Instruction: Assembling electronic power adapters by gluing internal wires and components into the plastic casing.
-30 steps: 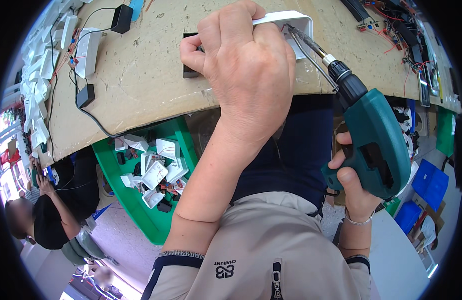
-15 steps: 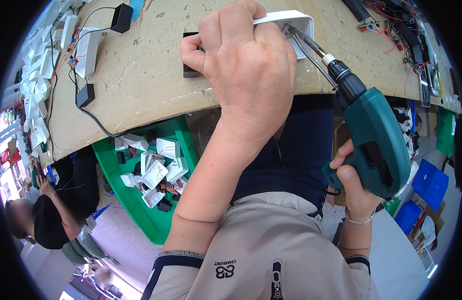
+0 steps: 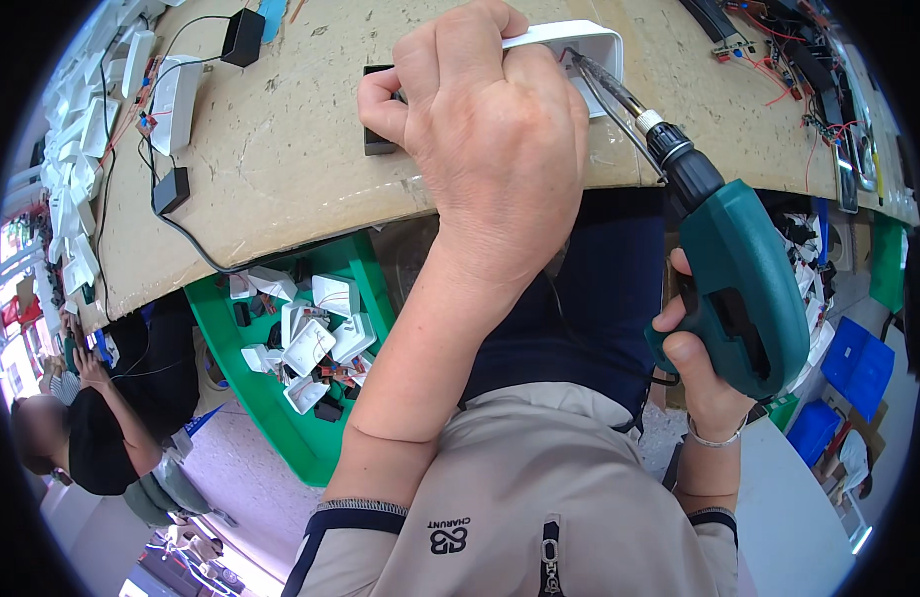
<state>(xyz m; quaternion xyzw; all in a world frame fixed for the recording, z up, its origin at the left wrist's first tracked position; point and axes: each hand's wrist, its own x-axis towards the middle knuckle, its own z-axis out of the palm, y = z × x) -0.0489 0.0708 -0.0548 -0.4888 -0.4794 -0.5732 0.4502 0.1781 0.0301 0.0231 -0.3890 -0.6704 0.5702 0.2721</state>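
My left hand (image 3: 500, 129) is closed on a white plastic casing (image 3: 604, 45) on the table, its fingers gripping the near wall. Partly under that hand lies a small black box (image 3: 378, 139); my thumb rests by it. My right hand (image 3: 707, 373) grips a green soldering gun (image 3: 743, 279) by its handle. The gun's metal tip (image 3: 611, 85), with a thin feed tube beside it, points up and left into the open casing. The back of my left hand hides part of the casing's inside, so what the tip touches cannot be made out.
A green bin (image 3: 310, 453) below the table edge holds several white casings. More white casings (image 3: 82, 169) line the left. A black adapter (image 3: 242, 37) with a cable lies at back left. Wired circuit parts (image 3: 778, 60) lie at right. Another person (image 3: 111, 428) sits at left.
The soldering gun and my right hand have shifted slightly left and down, with the tip still inside the casing. My left hand has barely moved.
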